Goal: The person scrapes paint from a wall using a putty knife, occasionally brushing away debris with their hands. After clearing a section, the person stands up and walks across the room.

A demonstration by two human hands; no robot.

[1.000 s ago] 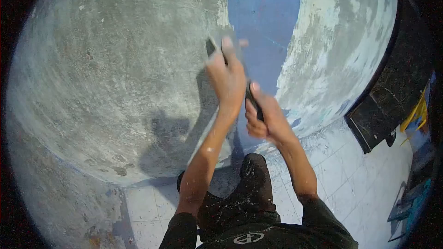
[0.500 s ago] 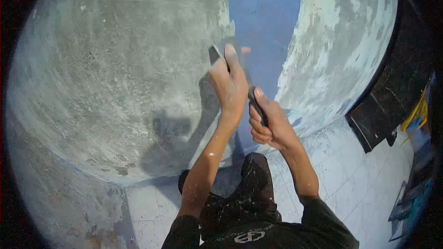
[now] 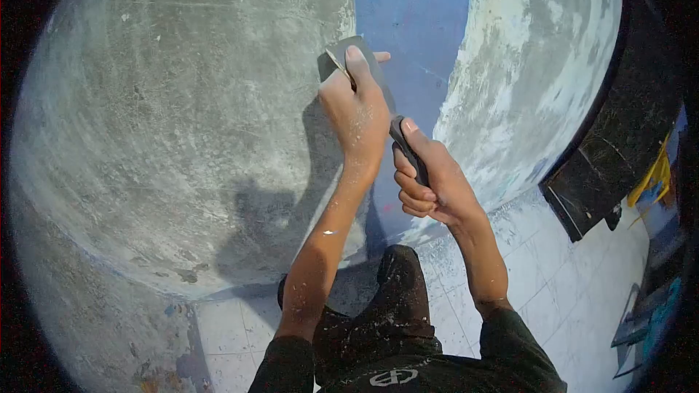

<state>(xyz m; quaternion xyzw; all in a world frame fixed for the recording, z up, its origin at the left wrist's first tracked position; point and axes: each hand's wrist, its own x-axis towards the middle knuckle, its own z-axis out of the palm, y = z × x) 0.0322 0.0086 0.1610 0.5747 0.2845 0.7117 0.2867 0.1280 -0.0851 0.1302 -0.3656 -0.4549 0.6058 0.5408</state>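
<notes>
My right hand [image 3: 433, 178] is wrapped around the black handle of a scraper [image 3: 370, 54], thumb along the top. The tool's dark grey flat blade reaches up and left from the handle against the wall. My left hand [image 3: 357, 105] grips the blade end with its thumb flat on the face; one fingertip pokes out past the right edge. A thin pale edge shows beside the left thumb. The blade lies at the border between the bare grey wall [image 3: 196, 102] and a strip of blue paint [image 3: 411, 22].
Patchy whitish paint [image 3: 502, 22] edges the blue strip on the right. Below is a white tiled floor [image 3: 510, 284] with scattered flakes near the wall. A black panel [image 3: 582, 204] and a yellow cloth-like thing [image 3: 650, 177] are at the right. My dark-clothed knees are close to the wall.
Both hands and the scraper have shifted slightly up and left in view, the blade now sharper where it was blurred. The grip of both hands is unchanged.
</notes>
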